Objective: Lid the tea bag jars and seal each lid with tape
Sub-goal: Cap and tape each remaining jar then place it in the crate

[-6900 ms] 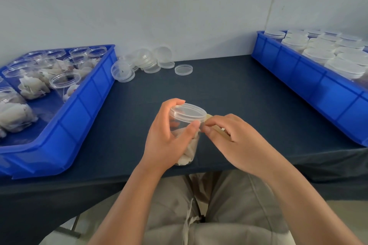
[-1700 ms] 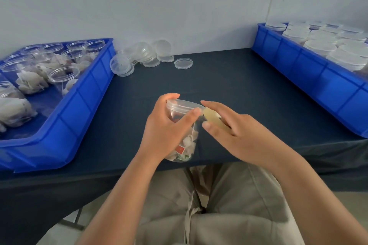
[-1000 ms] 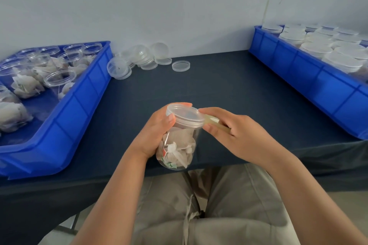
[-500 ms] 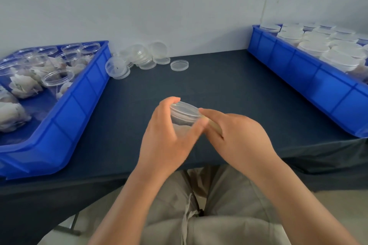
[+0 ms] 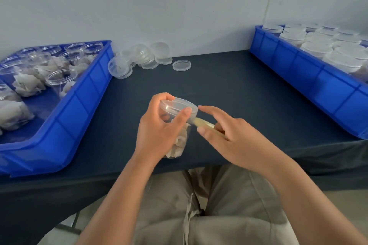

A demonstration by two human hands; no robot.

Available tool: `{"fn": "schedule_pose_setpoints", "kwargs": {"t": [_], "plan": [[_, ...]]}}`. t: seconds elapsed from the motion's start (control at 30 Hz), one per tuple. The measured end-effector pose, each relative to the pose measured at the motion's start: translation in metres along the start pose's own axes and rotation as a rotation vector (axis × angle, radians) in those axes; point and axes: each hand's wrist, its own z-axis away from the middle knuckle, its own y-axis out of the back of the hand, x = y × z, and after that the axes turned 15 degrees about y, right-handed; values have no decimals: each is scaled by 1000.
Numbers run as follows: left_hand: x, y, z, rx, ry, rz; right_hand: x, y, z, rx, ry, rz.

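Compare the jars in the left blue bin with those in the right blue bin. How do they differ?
The left-bin jars stand open, without lids; the right-bin jars are all lidded. The left-bin jars show their tea bags plainly; the right-bin jars are packed close, contents mostly hidden. Both sets are clear plastic.
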Motion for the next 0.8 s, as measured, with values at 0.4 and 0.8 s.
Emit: {"fn": "schedule_pose_setpoints", "kwargs": {"t": [0.4,0.8], "plan": [[-26,12,-35,-548,2,243,14,4,-4,46,64,180],[-34,-4,-4,-114,-102,81,-5,-15,-3,232,49,304]]}}
